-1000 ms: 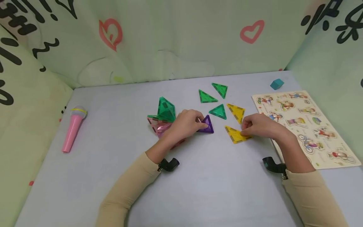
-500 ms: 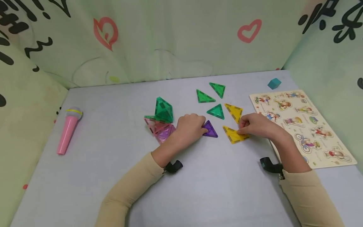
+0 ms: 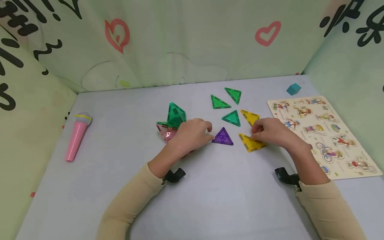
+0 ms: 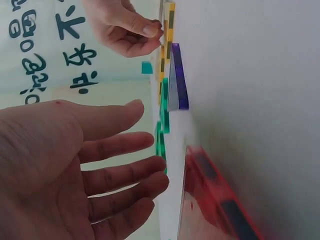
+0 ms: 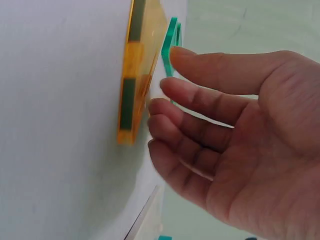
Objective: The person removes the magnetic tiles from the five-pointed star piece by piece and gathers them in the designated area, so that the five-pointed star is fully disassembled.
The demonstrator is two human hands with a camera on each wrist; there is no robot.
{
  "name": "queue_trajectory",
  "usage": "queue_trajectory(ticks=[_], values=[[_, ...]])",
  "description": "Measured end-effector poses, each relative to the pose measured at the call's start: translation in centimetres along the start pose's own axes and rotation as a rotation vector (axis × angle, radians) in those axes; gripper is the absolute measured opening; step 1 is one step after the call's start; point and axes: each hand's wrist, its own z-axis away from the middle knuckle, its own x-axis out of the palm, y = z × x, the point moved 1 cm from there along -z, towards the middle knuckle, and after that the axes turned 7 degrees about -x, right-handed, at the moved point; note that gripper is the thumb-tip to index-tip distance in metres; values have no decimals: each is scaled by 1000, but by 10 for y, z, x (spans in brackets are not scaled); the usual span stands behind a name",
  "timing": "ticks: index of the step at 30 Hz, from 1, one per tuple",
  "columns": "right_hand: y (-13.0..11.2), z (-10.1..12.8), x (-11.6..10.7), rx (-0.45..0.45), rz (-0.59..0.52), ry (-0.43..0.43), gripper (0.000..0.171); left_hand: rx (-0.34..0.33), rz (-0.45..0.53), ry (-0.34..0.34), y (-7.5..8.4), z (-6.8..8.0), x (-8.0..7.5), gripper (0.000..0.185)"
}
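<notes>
Left hand: fingers relaxed and loose, holding nothing, just left of the purple triangle, which lies flat on the table | Right hand: fingers loosely bent, nothing gripped, fingertips at the yellow triangle below it | Pink and green tile cluster: behind left hand | Puzzle board: right of right hand

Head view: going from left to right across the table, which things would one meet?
pink toy microphone → green tile pyramid → left hand → purple triangle tile → right hand → wooden picture puzzle board
</notes>
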Motion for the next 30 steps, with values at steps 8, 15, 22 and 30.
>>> queue_trajectory(ticks=[8,15,22,30], values=[[-38,-12,15,-185,-59,72,19,-2,37,-20,-21,25,-3,24],[-72,-29,34,-317,-121,42,18,-2,77,45,-45,51,-8,23],[-94,-41,46,-379,-177,-3,21,-43,75,77,-64,70,-8,32],[-118,-54,60,-389,-157,-41,30,-53,14,109,-78,90,-5,42]])
